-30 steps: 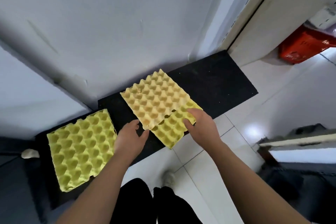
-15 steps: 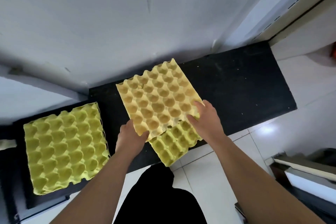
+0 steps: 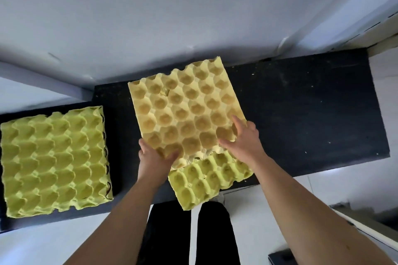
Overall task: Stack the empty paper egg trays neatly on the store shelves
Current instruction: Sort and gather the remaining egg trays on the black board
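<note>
Head view: against a second ago, the tan egg tray [image 3: 187,112] has turned from a diagonal lie to stand nearly square to the black shelf [image 3: 312,109], and since half a second ago a little more of the green egg tray [image 3: 206,180] beneath it has come into sight. The right hand [image 3: 243,142], earlier hooked over the tan tray's near right corner, now lies flatter on top of it.

The left hand [image 3: 155,159] grips the tan tray's near left corner, thumb on top of the rim and fingers curled under it. The right hand rests on the near right part of the same tray with fingers spread and nearly straight, thumb pointing left along the near edge; it presses rather than clasps. Both forearms reach in from below.

The tan tray covers the far part of the green one; whether it rests on it or is held just above, I cannot tell. The green tray's near corner overhangs the shelf's front edge. A stack of green trays [image 3: 53,161] sits on the shelf well to the left, apart from both.
</note>
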The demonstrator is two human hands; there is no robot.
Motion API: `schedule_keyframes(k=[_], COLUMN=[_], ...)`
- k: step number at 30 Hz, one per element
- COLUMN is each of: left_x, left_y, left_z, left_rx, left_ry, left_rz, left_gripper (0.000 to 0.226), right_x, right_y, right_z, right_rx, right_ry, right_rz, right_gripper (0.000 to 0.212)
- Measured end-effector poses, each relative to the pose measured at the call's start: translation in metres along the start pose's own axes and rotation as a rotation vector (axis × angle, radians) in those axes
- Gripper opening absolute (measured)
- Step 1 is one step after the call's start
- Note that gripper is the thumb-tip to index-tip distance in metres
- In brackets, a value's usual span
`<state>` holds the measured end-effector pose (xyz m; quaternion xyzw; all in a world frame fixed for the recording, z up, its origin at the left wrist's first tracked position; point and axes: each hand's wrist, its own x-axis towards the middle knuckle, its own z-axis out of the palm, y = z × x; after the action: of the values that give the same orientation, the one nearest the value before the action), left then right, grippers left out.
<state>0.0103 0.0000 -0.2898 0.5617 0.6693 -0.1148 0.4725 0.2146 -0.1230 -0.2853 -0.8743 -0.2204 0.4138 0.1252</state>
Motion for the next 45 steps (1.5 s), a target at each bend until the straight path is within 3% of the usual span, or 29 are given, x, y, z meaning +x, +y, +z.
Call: schedule_keyframes(k=[7,17,26,31,36,41,45], left_x=[-0.047,-0.180,-0.285,-0.327,-0.366,-0.398,-0.410], left_y=[0.010,-0.010,-0.070,-0.124,-0.202,-0.292,-0.360], left_z=[-0.004,-0.073,-0.172,-0.233,-0.311,-0.388,-0.442], left_rx=[0.021,-0.105,-0.254,-0.389,-0.485,-0.485,-0.491], left_ry=[0.161,0.399,0.631,0.782,0.894,0.931,0.899], left_rz=[0.003,0.091,0.094,0.138,0.131,0.101,0.102], left_gripper=[0.129,0.135,0.133,0.116,0.128,0.097,0.094], right_x=[-0.033,-0.143,-0.252,-0.317,-0.385,-0.454,-0.499], right_y=[-0.008,-0.058,-0.143,-0.206,-0.274,-0.337,-0.379], right_z=[-0.020,-0.065,-0.060,-0.032,0.023,0.103,0.161], right_rx=[-0.002,-0.085,-0.092,-0.094,-0.091,-0.079,-0.123], right_ry=[0.080,0.108,0.069,0.062,0.035,-0.021,-0.018], right_rz=[-0.137,-0.401,-0.667,-0.815,-0.934,-0.982,-1.019], right_gripper=[0.081,0.081,0.088,0.085,0.087,0.086,0.084])
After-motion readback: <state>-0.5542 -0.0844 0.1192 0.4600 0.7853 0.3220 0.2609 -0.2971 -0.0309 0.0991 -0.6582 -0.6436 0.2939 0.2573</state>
